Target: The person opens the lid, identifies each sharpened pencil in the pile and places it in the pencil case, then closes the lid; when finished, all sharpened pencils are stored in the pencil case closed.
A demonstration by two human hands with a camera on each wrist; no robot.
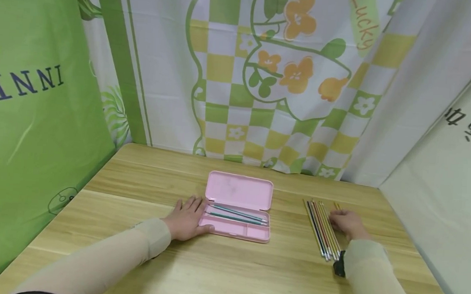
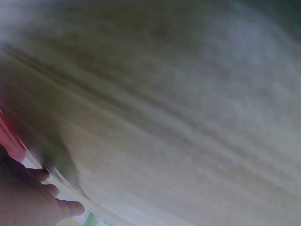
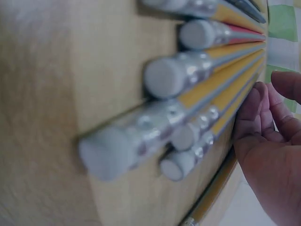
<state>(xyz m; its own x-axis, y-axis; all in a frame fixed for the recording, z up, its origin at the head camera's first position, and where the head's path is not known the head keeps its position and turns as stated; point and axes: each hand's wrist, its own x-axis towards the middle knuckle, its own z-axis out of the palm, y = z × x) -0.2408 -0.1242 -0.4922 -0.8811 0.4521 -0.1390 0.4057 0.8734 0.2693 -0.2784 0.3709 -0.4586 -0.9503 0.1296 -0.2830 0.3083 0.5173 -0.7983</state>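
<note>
A pink pencil case (image 1: 238,190) lies with its lid folded back. Two teal pencils (image 1: 237,218) rest in its long rear compartment. My left hand (image 1: 188,218) rests at the case's left side, fingers spread and thumb along the front corner. In the left wrist view, that hand (image 2: 30,197) shows only at the lower left. To the right, a row of pencils (image 1: 322,231), yellow, red and dark, lies with erasers towards me. My right hand (image 1: 349,222) is at the row's right side, fingers bent and thumb apart. A separate yellow pencil (image 3: 211,193) lies below that hand in the right wrist view.
The wooden table (image 1: 236,273) stands against a patterned curtain (image 1: 224,70) at the back. A green cloth (image 1: 22,129) hangs on the left and a white one (image 1: 447,191) on the right. A dark band (image 1: 339,264) shows at my right wrist.
</note>
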